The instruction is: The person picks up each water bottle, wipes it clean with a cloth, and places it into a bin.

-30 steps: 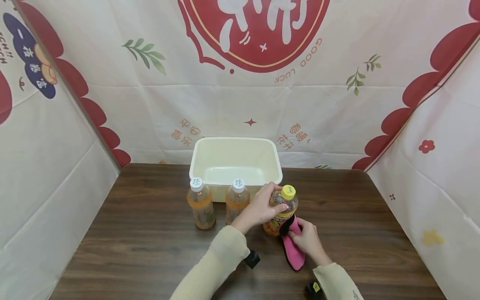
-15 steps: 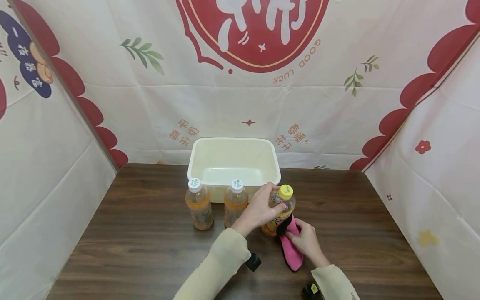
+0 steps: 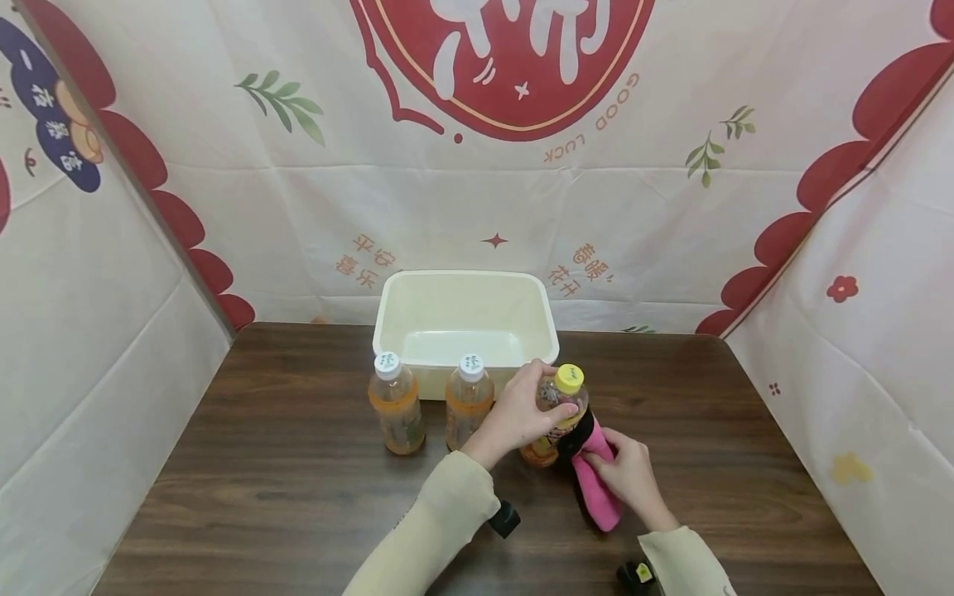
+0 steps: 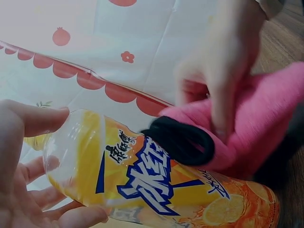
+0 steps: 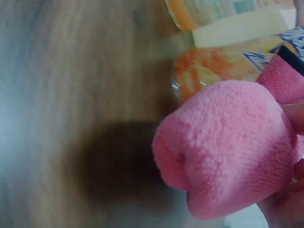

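My left hand (image 3: 517, 418) grips the upper part of a clear plastic bottle (image 4: 128, 166) with a yellow cap and an orange-and-yellow label. It stands upright on the table at the right of the row. In my right hand (image 3: 628, 473) is a folded pink fluffy cloth (image 5: 228, 147) with black edging. The cloth's black-edged end lies against the label in the left wrist view, and its other end hangs toward the front of the table. My right fingers pinch the cloth near its middle.
Two bottles with white caps, a left one (image 3: 397, 418) and a middle one (image 3: 468, 406), stand beside my left forearm. Behind them a cream plastic bin (image 3: 465, 277) sits at the back of the brown wooden table (image 3: 261, 472). Printed cloth walls (image 3: 417, 207) enclose the table.
My right hand has shifted a little to the right with the pink cloth, whose black edge now sits farther round the bottle's right side. My left hand keeps its grip.
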Demonstrator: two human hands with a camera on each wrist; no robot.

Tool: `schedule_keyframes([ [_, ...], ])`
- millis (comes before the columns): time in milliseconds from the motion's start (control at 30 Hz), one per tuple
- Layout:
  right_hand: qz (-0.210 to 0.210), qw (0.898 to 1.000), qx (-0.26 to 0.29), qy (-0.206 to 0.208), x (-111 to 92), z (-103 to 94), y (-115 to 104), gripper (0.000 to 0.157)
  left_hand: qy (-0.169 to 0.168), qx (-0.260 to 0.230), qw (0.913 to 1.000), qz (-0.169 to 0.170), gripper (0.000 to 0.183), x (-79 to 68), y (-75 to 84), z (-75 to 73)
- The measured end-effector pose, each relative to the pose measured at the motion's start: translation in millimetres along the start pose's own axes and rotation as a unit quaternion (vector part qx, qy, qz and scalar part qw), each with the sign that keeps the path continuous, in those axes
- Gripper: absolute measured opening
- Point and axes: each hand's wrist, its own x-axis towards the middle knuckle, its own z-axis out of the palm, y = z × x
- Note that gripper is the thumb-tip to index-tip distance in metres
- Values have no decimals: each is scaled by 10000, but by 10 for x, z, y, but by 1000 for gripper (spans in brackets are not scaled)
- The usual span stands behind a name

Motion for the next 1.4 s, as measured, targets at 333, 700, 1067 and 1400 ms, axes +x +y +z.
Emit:
schedule_keyframes([
  [333,-516,9969,-588,121,100,-351,5,24,-27,-10,10000,-8,45,16,-14,9],
  [700,-536,9782,-1909,-614,15,-507,168,23,-75,22,10000,43,45,-11,23,-6],
  [1067,-1043,9537,-2739,-673,-97,-446,307,26,-78,21,10000,49,45,-9,21,-19],
  [1400,-598,9547,-2685,-1133,-109,-366,449,22,-80,27,10000,35,46,1,11,-8],
])
